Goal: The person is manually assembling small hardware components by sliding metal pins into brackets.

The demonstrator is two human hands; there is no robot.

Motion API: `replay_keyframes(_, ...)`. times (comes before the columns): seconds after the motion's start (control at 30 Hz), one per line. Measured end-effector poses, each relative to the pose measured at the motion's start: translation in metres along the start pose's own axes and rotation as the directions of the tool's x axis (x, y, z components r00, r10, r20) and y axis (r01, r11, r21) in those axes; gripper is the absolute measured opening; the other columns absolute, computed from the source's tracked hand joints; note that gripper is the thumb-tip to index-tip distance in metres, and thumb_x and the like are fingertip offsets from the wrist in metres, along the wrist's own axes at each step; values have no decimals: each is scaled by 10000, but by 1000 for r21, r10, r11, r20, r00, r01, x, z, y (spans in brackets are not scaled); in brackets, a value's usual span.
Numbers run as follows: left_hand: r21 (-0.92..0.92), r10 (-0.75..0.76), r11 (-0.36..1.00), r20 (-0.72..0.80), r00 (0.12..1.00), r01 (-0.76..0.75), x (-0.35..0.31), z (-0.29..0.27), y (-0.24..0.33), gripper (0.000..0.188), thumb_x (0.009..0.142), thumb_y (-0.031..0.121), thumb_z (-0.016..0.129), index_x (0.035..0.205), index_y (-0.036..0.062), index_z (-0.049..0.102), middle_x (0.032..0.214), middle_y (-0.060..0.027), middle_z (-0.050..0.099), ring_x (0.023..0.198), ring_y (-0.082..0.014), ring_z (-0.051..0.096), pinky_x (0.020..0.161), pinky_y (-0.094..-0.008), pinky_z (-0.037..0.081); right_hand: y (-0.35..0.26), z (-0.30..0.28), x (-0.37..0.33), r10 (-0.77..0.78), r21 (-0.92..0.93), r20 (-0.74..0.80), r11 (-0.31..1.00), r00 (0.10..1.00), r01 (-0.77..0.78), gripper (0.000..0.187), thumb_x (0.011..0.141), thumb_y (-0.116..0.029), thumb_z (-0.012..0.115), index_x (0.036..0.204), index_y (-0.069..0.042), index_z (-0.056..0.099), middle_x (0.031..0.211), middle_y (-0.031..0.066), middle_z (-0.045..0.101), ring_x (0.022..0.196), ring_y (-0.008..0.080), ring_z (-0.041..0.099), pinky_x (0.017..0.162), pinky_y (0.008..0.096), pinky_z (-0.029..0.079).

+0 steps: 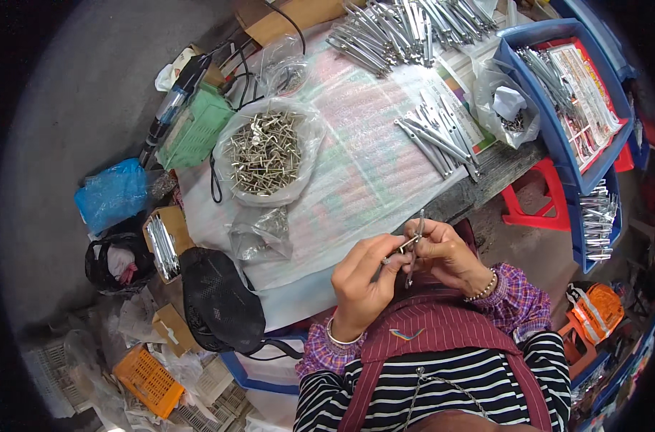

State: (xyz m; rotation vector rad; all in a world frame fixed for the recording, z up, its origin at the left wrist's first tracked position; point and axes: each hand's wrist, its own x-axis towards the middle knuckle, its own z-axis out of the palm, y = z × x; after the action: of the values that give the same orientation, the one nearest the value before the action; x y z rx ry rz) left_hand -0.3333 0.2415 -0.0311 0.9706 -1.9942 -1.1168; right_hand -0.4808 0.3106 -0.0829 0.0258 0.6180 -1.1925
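Observation:
Both hands meet above my lap, just off the near edge of the table. My left hand [363,281] is closed in a pinch on a small metal bolt, its shiny end by the fingertips. My right hand [451,261] grips a slim silver metal bar [420,223], which stands out above and below the fingers. Bolt and bar seem to touch where the fingers come together; the fingers partly hide the contact. Left of centre on the table, a plastic-lined bowl [314,155] is heaped with bolts [264,153] like this one.
Silver metal bars [437,137] lie on the plastic-covered table [342,194], with a larger pile [406,32] behind. A blue crate [506,47] and red stool [540,209] stand right. At left are a black mesh cap [219,299], a green basket [198,126] and an orange basket [149,380].

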Motion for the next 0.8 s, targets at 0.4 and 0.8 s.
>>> replay_keyframes(0.4, -97, -163, 982, 1, 987, 162, -4, 6, 3, 172, 727, -32, 661, 895, -28, 626, 751, -110, 646, 632, -175, 645, 581, -252, 495, 0, -1, -3, -205, -82, -10, 976, 979, 204, 149, 831, -69, 618, 947, -10, 546, 809, 52, 612, 732, 120, 608, 654, 234, 491)
replay_keyframes(0.8, -44, -61, 997, -2, 998, 61, -8, 10, -4, 131, 764, -34, 648, 889, -62, 620, 761, -94, 639, 658, -124, 624, 597, -213, 495, 0, 13, -6, -499, -571, -67, 729, 864, 377, 115, 725, 30, 651, 810, 1, 579, 772, -11, 465, 718, 70, 452, 641, 198, 359)
